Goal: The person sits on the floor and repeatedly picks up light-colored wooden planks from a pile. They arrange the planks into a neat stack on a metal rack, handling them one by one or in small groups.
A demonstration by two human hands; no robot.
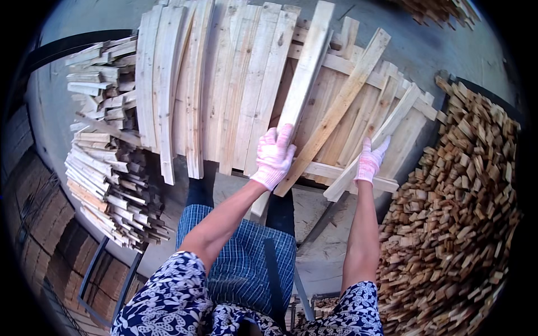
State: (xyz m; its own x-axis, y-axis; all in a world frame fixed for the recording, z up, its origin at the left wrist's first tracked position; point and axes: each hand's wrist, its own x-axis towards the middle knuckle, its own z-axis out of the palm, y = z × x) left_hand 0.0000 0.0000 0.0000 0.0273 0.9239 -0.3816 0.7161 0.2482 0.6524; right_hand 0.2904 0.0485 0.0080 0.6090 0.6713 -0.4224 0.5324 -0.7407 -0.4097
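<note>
- The left hand (274, 154), in a pale glove, is closed around the long plank (305, 67).
- This plank extends forward from the left hand and slightly to its right; its long axis points away from the body. The left hand is nearer to it than the right.
- The right hand (371, 161) touches the narrow slat (386, 123), with thumb and fingers apart; I cannot tell if it grips.
- Between the two hands, the darker board (342, 106) lies slanting, its far end toward the right.
- To the right of both hands is the block pile (448, 224).
</note>
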